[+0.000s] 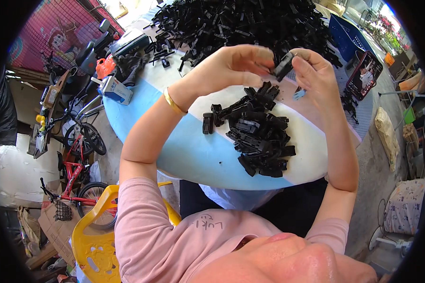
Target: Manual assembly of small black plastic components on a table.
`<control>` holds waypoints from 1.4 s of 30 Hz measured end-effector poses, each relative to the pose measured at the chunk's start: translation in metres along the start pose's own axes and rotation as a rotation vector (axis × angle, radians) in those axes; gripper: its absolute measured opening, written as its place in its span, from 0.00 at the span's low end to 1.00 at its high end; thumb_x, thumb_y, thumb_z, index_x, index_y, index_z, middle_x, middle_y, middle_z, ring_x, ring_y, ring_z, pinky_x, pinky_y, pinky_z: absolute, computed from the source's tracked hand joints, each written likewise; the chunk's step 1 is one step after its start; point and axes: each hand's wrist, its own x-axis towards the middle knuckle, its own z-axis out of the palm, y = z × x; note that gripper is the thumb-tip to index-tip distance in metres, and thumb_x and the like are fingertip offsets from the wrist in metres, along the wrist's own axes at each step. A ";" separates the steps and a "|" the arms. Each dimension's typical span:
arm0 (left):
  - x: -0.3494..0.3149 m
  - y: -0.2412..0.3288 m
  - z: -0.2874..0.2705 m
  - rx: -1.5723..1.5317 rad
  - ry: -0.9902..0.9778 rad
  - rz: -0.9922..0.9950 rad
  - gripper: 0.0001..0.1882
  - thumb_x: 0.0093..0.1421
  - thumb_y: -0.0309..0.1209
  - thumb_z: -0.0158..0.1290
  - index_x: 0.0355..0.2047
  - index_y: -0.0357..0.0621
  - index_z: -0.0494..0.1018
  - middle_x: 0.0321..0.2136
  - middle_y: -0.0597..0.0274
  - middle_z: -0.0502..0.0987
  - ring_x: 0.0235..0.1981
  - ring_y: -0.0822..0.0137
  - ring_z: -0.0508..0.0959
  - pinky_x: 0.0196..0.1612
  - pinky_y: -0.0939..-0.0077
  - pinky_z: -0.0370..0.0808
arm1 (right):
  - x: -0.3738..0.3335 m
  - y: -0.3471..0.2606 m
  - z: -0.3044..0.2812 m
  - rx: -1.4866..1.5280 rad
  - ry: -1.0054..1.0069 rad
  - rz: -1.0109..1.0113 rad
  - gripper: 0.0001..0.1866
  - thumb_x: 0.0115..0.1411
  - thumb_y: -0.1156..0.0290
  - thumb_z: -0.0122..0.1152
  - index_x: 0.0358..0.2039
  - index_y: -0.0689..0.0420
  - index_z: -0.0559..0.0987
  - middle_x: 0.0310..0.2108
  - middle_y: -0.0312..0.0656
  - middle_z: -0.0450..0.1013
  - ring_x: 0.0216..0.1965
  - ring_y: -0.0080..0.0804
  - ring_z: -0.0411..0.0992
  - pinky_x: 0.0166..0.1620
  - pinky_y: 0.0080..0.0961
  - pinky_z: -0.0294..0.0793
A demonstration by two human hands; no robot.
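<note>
Outdoors, a round tabletop with pale blue and white bands is standing among bicycles and a yellow plastic chair, and a person in a pink shirt is leaning over it. Both bare hands are hovering above the tabletop with a small black plastic clip pinched between them. The left hand, with a gold bangle on its wrist, is closing its grip on the clip's left end; the right hand is clamping its grip on the clip's right side with thumb and fingers. Just below the hands a small heap of black clips is lying on the tabletop, and a far larger pile of black parts is covering the far side. A phone is sitting propped at the right edge near a blue crate.
</note>
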 end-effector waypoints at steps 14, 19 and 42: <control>0.000 -0.008 0.027 -0.344 0.264 -0.137 0.03 0.56 0.22 0.49 0.30 0.35 0.66 0.29 0.58 0.73 0.30 0.70 0.77 0.35 0.80 0.75 | -0.007 0.004 0.011 -0.162 -0.112 -0.141 0.08 0.58 0.72 0.53 0.36 0.61 0.74 0.23 0.30 0.67 0.22 0.11 0.61 0.25 0.09 0.59; -0.001 -0.006 0.036 0.023 0.348 0.096 0.09 0.57 0.21 0.47 0.39 0.33 0.65 0.33 0.57 0.73 0.34 0.69 0.76 0.42 0.76 0.75 | -0.011 0.009 0.014 -0.333 -0.105 -0.169 0.06 0.59 0.71 0.52 0.31 0.61 0.73 0.21 0.31 0.67 0.23 0.13 0.63 0.26 0.10 0.62; -0.002 -0.016 0.032 0.441 0.210 0.073 0.09 0.45 0.23 0.56 0.29 0.37 0.74 0.28 0.58 0.71 0.26 0.70 0.73 0.31 0.79 0.71 | 0.034 0.017 -0.033 -0.854 -0.197 -0.063 0.11 0.49 0.69 0.59 0.31 0.61 0.76 0.19 0.33 0.70 0.22 0.18 0.67 0.27 0.17 0.66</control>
